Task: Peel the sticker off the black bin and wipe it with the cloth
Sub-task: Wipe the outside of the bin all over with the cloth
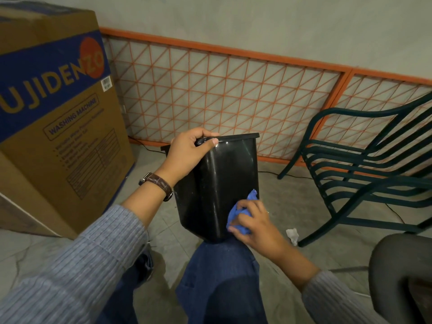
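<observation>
The black bin [222, 181] stands tilted with its bottom resting on my right knee, rim up and away from me. My left hand [187, 153] grips the bin's rim at its upper left corner. My right hand [252, 222] holds a crumpled blue cloth [243, 213] pressed against the bin's lower right side. No sticker shows on the glossy side facing me. A crumpled white scrap [292, 235] lies on the floor to the right of my knee.
A large cardboard washing machine box [53, 118] stands at the left. An orange wire grid panel [210, 90] leans on the wall behind. A dark green metal chair [364, 169] is at the right, and a black chair armrest [397, 274] at the lower right.
</observation>
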The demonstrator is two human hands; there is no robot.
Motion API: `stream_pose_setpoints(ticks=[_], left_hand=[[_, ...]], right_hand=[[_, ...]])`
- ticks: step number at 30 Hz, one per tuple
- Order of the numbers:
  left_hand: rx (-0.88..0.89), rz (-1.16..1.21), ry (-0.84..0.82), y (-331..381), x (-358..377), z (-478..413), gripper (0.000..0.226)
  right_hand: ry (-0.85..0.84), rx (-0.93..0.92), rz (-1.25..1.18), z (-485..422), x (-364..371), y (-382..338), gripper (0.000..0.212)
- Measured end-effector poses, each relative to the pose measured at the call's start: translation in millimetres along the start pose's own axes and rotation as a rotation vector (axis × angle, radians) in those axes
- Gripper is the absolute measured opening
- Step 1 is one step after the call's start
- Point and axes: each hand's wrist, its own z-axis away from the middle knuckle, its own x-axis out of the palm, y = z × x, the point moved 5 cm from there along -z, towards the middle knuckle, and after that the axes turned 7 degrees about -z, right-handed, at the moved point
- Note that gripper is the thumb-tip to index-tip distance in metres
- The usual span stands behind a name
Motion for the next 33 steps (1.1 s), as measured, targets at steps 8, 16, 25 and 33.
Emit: stream_pose_setpoints(ticks=[8,16,25,33], left_hand=[[-0.009,-0.034,-0.003,-4.6,2.5,-3.2,0.017],[-0.048,0.008,-0.005,-8.7,-2.2,-1.0,0.017],[-0.025,-0.064,-0.021,-4.1,4.2,-1.9,0.019],[-0.101,0.014,-0.093,12.2,-2.0,3.1,0.025]], right_hand=[[0.107,0.14,-0.077,-0.8,11.7,-33.4,0.017],[0.117,0.198,-0.092,-17.9,-13.3,21.6,0.022],[0.433,0.369,-0.169,-91.0,-31.8,-24.5,0.02],[0.364,0.273,-0.384,-47.8,-38.3,-29.1,0.016]])
